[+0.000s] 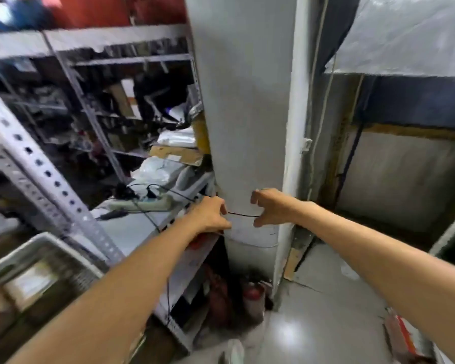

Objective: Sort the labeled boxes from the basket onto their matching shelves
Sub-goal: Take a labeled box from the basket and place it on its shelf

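Note:
A grey plastic basket (41, 248) sits at the lower left with pale boxes (28, 283) inside, blurred so no label can be read. Both arms reach forward to the grey pillar (244, 114). My left hand (209, 216) is curled and pinches a thin black cable (242, 214) at the edge of the white shelf board (132, 232). The cable runs straight across to my right hand (271, 207). That hand's fingers are hooked, with the thumb apart below them. I cannot tell whether it grips the cable's end.
Perforated metal shelf uprights (37, 164) stand at the left. A white power strip (145, 204) with plugs and bags (160, 169) lies on the shelf. Red extinguishers (252, 295) stand at the pillar's foot. A white pipe (296, 127) runs down the pillar's right side, beside bare floor (326, 311).

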{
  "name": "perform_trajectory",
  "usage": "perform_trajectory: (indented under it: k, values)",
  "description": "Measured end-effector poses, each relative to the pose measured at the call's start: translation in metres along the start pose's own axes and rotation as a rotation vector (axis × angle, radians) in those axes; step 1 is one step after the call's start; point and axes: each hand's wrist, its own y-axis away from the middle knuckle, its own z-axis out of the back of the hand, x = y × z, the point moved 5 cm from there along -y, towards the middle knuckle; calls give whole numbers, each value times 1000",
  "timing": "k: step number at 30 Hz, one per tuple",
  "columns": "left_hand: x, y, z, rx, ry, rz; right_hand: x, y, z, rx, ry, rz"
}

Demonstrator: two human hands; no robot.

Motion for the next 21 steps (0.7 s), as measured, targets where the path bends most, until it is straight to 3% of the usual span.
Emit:
perform_trajectory:
  k: [10,15,21]
  values:
    - [244,218,21,-162,54,554,285,-45,-85,234,68,566]
    - [330,313,9,-186,138,796,403,-59,-125,291,40,720]
    - [423,381,6,-177,209,923,503,-89,-178,365,108,821]
